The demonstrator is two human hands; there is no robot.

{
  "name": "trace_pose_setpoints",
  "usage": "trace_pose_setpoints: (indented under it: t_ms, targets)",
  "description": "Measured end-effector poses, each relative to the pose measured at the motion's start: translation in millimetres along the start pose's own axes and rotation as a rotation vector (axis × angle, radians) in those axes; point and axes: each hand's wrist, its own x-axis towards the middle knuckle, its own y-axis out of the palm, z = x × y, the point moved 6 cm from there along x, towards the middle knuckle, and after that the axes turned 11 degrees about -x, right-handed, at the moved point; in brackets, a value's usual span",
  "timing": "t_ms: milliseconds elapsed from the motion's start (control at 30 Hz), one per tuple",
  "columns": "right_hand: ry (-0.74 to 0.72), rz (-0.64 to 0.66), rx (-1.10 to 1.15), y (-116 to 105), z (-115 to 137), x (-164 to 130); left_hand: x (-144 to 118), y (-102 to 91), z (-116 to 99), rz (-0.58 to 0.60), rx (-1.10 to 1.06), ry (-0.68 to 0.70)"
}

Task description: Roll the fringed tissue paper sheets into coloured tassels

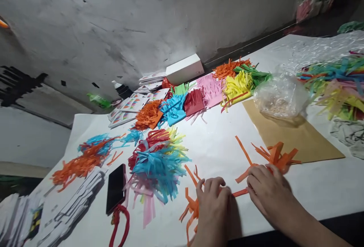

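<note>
Matt orange paper fringe (273,156), glossy black phone (116,188), crinkly clear plastic bag (280,95), matt brown card (298,137)

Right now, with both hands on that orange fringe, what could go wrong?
1. The orange fringed paper looks thin; the left hand and right hand pulling apart could tear a strip.
2. The work sits near the table edge, so strips could slide off.
3. A forearm could snag the blue fringe pile beside it.
</note>
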Motion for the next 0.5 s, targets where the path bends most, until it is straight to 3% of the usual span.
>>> trace_pose_setpoints:
  t_ms: [100, 233, 333, 500]
  targets:
    - [0.005, 0.001, 0.064, -1, -5, 4, -3, 5.7, -11, 0.022, 0.055, 0.157]
    - [0.007, 0.018, 0.083, -5, -7, 9, 8, 11.0, -22, 0.239, 0.171, 0.248]
    - [-0.022, -0.005, 0.080, -11, -1, 10, 21, 11.8, -19, 0.391, 0.083, 0.164]
    - [-0.267, -0.203, 0.149, -28, 21, -1, 26, -5.1, -12, 0.387, -0.185, -0.053]
